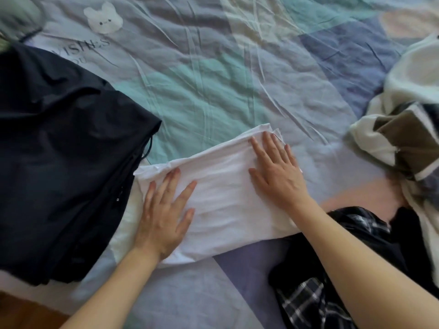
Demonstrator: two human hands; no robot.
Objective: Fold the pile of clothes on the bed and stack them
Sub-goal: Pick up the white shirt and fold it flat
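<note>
The folded cotton garment [223, 200] under the two bare hands is plain white, with no print showing. The bulky folded garment [64, 157] beside it is dark navy, close to black, with thin black cords. The wrinkled quilt cover [213, 74] is a patchwork of pale lavender, mint teal, deeper blue, cream and peach-pink blocks, printed with a white cartoon animal face [103, 18] and grey lettering [91, 47]. The crumpled checked garment [308, 300] is black with a white plaid grid. The heaped clothes [403, 143] show cream-white, olive brown and navy panels.
</note>
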